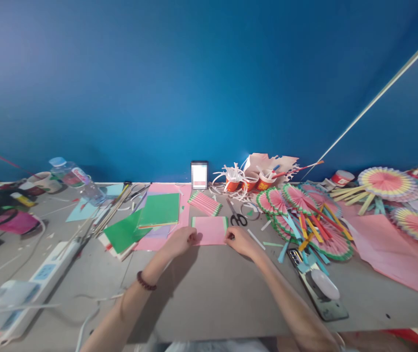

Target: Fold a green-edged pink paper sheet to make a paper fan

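A sheet of pink paper [209, 231] with green strips along its two side edges lies flat on the grey table in front of me. My left hand [186, 239] is closed at its near left corner, fingers pinched on the edge. At the near right corner, my right hand [239, 240] pinches the paper in the same way, thumb and fingertips together. Just beyond the sheet lies a pleated pink and green paper [205, 203]. Black-handled scissors [237, 217] rest to the right of it.
Green paper sheets [159, 209] lie on larger pink paper at left. A bottle [79, 180] leans beyond a power strip [36, 286]. Pleated paper fans [304, 215], a phone [322, 293] with a white mouse [325, 284] are at right. A small screen [199, 175] stands against the blue wall.
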Motion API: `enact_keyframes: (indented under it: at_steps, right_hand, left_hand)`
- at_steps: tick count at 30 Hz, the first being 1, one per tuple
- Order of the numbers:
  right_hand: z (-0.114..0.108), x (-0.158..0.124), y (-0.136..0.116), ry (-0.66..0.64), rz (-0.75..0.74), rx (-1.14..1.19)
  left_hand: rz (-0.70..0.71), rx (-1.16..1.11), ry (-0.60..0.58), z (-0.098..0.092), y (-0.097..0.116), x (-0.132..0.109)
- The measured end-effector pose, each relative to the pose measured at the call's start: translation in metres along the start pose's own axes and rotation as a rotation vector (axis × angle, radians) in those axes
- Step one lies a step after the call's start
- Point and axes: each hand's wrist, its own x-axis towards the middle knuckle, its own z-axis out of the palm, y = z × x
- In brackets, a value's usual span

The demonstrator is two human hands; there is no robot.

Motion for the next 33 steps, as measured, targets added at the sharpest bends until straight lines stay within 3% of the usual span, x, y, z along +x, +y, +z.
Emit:
enact_keyframes:
  at_steps: [7, 14, 19, 22, 26, 33]
  right_hand:
    - [0.003, 0.0, 0.001, 0.015, -0.021, 0.011]
    - [0.006, -0.002, 0.002, 0.036, -0.042, 0.013]
    - [0.009, -0.004, 0.003, 0.054, -0.051, 0.001]
    - [0.011, -0.008, 0.001, 0.068, -0.062, -0.052]
    - [0.018, -0.018, -0.009, 0.15, -0.084, -0.34]
    - [0.053, -0.04, -0.029, 0.229, -0.182, -0.709]
  left_hand:
    - [0.059, -0.02, 0.031, 0.011, -0.01, 0.002]
    - [0.196, 0.004, 0.07, 0.009, -0.007, -0.003]
    - [0.291, 0.12, 0.205, 0.021, -0.011, -0.01]
    - [0.269, 0.237, 0.241, 0.033, -0.008, -0.016]
    - [0.162, 0.478, 0.284, 0.05, 0.011, -0.031]
    - [0.035, 0.673, 0.427, 0.082, 0.04, -0.058]
